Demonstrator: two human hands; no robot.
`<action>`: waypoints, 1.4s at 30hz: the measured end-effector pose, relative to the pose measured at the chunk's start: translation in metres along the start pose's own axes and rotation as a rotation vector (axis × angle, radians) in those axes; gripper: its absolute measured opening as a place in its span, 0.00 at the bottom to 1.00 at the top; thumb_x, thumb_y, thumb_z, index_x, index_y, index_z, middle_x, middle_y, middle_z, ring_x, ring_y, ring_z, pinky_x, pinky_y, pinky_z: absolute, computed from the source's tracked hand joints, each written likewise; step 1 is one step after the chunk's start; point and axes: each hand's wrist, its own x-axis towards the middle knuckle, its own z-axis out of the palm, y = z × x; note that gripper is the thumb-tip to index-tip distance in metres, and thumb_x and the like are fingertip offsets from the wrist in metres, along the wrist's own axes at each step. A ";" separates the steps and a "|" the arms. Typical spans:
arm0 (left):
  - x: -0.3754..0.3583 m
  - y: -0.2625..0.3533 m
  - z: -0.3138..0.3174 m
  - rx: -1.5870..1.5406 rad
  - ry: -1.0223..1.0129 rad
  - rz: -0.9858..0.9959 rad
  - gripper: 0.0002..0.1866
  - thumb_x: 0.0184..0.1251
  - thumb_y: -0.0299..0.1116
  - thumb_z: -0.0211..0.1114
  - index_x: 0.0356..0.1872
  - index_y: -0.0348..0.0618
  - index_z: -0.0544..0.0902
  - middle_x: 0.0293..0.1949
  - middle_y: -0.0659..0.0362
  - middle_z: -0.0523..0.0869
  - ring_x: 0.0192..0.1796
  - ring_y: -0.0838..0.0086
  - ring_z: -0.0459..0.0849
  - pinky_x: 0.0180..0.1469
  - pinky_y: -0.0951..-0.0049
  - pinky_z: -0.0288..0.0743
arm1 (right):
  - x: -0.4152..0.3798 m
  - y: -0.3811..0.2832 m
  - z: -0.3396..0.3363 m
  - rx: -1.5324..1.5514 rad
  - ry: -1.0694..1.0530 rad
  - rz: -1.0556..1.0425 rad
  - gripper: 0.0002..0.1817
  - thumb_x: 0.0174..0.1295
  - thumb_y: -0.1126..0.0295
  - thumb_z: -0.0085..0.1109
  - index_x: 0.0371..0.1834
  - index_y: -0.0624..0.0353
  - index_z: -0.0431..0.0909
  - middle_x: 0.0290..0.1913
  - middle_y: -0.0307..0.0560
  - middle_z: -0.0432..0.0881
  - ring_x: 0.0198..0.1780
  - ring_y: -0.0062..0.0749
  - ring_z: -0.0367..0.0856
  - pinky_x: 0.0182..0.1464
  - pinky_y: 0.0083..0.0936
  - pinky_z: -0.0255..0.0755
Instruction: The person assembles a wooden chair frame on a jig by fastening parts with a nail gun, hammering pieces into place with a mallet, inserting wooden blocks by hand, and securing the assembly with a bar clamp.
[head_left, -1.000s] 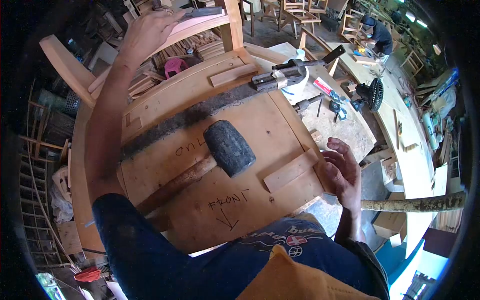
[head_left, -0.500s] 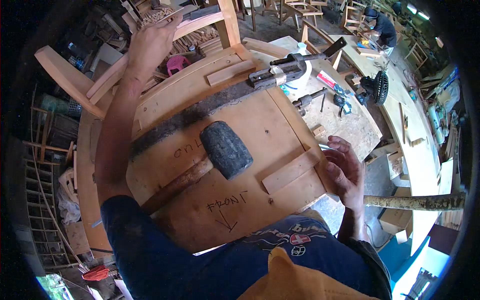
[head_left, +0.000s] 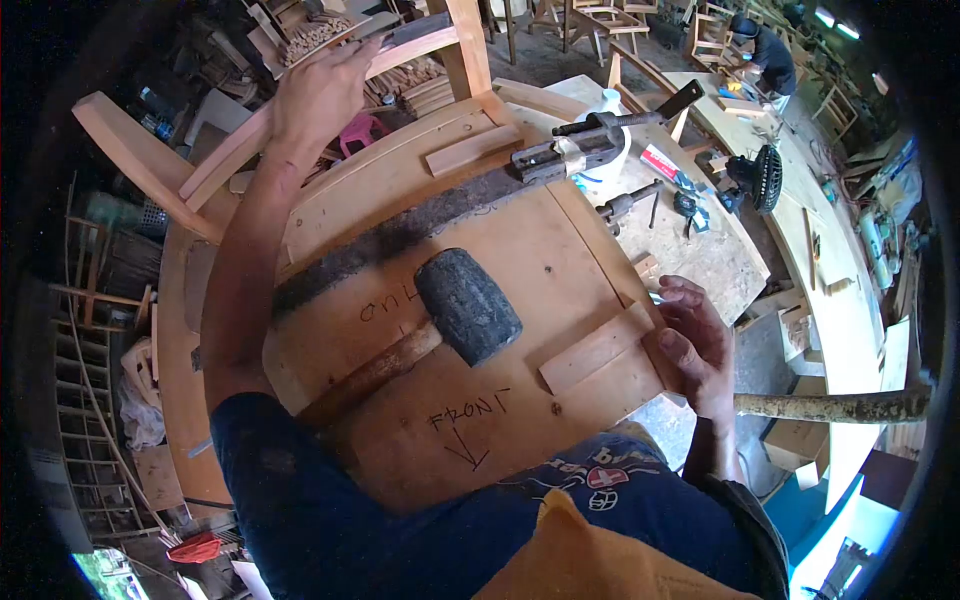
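A curved wooden rail [head_left: 415, 52] of a chair-like frame stands at the upper left, and my left hand [head_left: 318, 100] is laid over it, fingers wrapped across its top to the far side. Just off the right edge of the plywood board [head_left: 510, 240], my right hand [head_left: 697, 345] hovers with loosely bent, parted fingers and nothing visible in it. Between my arms a rubber mallet [head_left: 468, 307] lies on the board, its handle partly under my left arm. A long bar clamp [head_left: 400, 235] crosses the board. Handwriting on the board reads "FRONT" beside an arrow.
Small wood strips lie on the board, one near right [head_left: 597, 350], another farther back [head_left: 473, 150]. Beyond are a white bottle [head_left: 612, 150], a second clamp [head_left: 630, 202] and a black fan [head_left: 765, 178]. A co-worker [head_left: 770, 60] bends over a far bench.
The whole view has shifted slightly, moving the board and mallet a little right and down in the picture. Both hands keep nearly the same places against the wood.
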 end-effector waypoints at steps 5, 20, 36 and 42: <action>-0.003 0.008 -0.002 0.041 -0.014 -0.010 0.17 0.71 0.34 0.59 0.57 0.54 0.86 0.46 0.52 0.90 0.45 0.57 0.89 0.49 0.59 0.84 | -0.002 -0.002 0.003 0.020 0.017 0.025 0.24 0.63 0.72 0.66 0.62 0.63 0.73 0.65 0.43 0.71 0.60 0.30 0.75 0.63 0.30 0.69; 0.008 -0.004 -0.011 -0.225 -0.200 -0.161 0.16 0.68 0.35 0.62 0.55 0.53 0.87 0.44 0.48 0.89 0.40 0.51 0.89 0.45 0.57 0.84 | -0.001 0.002 0.002 -0.039 0.042 -0.039 0.24 0.62 0.68 0.66 0.60 0.64 0.74 0.62 0.43 0.73 0.57 0.27 0.75 0.60 0.26 0.69; -0.022 0.047 -0.139 -0.295 -0.130 -0.256 0.15 0.71 0.36 0.66 0.57 0.53 0.86 0.43 0.45 0.88 0.42 0.56 0.90 0.45 0.65 0.82 | -0.022 -0.004 -0.013 -0.049 0.089 -0.088 0.22 0.65 0.74 0.61 0.62 0.63 0.72 0.58 0.42 0.76 0.56 0.27 0.77 0.59 0.26 0.71; -0.029 0.134 -0.192 -0.483 -0.111 -0.199 0.16 0.71 0.30 0.65 0.58 0.41 0.84 0.45 0.46 0.89 0.41 0.64 0.90 0.45 0.66 0.81 | -0.051 -0.005 -0.050 0.053 0.081 -0.097 0.21 0.66 0.75 0.62 0.63 0.61 0.73 0.61 0.38 0.75 0.57 0.25 0.76 0.60 0.23 0.70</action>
